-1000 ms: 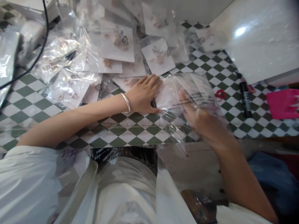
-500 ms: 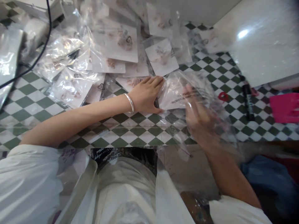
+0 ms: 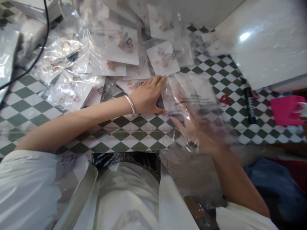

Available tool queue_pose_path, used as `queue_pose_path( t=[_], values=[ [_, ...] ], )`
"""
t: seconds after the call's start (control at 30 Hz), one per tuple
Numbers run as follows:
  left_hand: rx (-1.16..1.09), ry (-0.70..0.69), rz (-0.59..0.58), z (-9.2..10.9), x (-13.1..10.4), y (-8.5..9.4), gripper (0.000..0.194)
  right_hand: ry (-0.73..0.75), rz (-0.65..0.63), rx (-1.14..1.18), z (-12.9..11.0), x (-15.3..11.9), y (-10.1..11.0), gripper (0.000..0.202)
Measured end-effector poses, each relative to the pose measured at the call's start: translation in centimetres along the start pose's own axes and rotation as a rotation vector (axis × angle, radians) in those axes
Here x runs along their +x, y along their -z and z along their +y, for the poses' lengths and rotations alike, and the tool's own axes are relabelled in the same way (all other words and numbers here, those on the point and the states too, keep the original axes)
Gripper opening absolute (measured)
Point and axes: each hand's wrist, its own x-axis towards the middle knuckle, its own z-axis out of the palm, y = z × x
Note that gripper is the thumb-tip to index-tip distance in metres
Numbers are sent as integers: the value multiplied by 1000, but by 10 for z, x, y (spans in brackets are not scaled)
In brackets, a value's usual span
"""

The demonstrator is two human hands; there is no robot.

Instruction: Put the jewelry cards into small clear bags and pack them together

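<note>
A clear plastic bag (image 3: 199, 83) with a few lines of dark print lies on the checkered table in front of me. My left hand (image 3: 148, 94), wearing a silver bangle, rests flat at the bag's left edge, fingers stretched and thumb apart. Clear film covers my right hand (image 3: 192, 123), which seems to be inside the bag. Its fingers point left and the thumb is spread; motion blurs part of it. Just behind my left fingertips lies a white card with jewellery (image 3: 163, 57) in a clear sleeve.
Several bagged jewellery cards (image 3: 122, 44) pile up at the back and left. A black cable (image 3: 45, 41) hangs at left. To the right are a red ring-shaped item (image 3: 224, 100), a black marker (image 3: 249, 105), a pink piece (image 3: 285, 110) and a large white panel (image 3: 271, 48).
My right hand has moved left and slightly down within the bag, its thumb now spread. The bag looks flatter on top. My left hand stays at the bag's left edge.
</note>
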Motion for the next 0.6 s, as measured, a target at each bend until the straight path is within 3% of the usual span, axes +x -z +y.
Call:
queue_pose_path(
  t=[0.03,0.17,0.3,0.6],
  values=[
    [1,-12,-9,0,0,2,118,-15,-12,-88,0,1,0,66],
    [16,-48,-37,0,4,9,127,-111,-82,45,5,5,-2,70],
    [30,-65,-39,5,9,7,119,-163,-71,101,11,1,-1,64],
    [154,22,27,19,14,-6,110,-221,-122,-98,20,-2,-7,56]
  ],
)
